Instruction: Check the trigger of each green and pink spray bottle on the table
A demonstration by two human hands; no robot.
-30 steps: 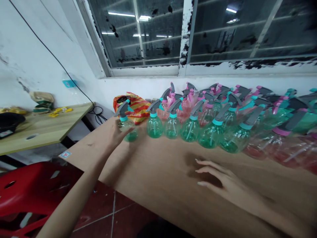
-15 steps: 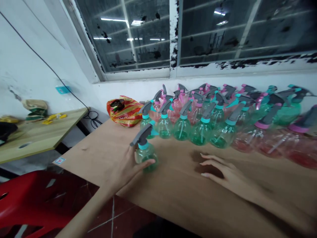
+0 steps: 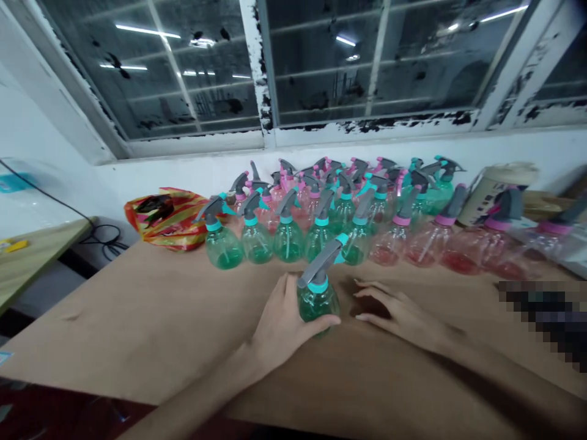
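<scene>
My left hand (image 3: pixel 282 324) is wrapped round a small green spray bottle (image 3: pixel 316 296) with a grey trigger and a teal collar, standing on the brown table (image 3: pixel 151 318). My right hand (image 3: pixel 394 311) lies just to the right of that bottle, fingers stretched out flat on the tabletop, holding nothing. Behind both hands stand several green spray bottles (image 3: pixel 257 238) in a row, with several pink ones (image 3: pixel 426 244) to their right and further back.
A red and yellow striped bag (image 3: pixel 167 217) lies at the table's back left. A cylindrical container (image 3: pixel 493 189) stands at the back right near the wall. A second wooden table (image 3: pixel 27 260) is at the far left, below a window.
My left hand has carried the green spray bottle from the left end of the row rightward and nearer, setting it beside my right hand. The view has swung to the right.
</scene>
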